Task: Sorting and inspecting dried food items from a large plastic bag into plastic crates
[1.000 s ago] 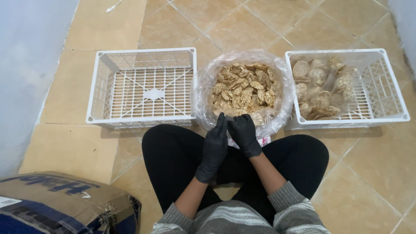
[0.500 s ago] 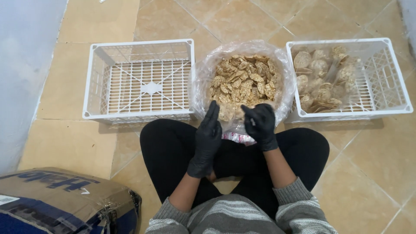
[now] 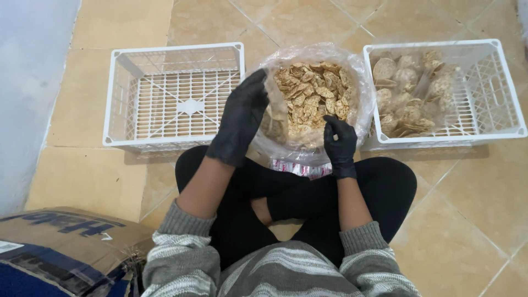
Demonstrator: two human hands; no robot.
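Head view: hands [image 3: 242, 118] seemingly grip bag [image 3: 352, 66].

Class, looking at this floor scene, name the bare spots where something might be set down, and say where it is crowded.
Free: inside the left crate; floor tiles between it and the cardboard box. Crowded: the chip bag, with left hand and right hand on it; the right crate.

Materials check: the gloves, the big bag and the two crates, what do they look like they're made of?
Gloves (left hand, right hand): thin black rubber, likely nitrile; matte, skin-tight.
Bag: clear thin plastic film; wrinkled, glossy, crackers visible through it.
Empty crate and filled crate: white moulded rigid plastic; lattice walls and floor.
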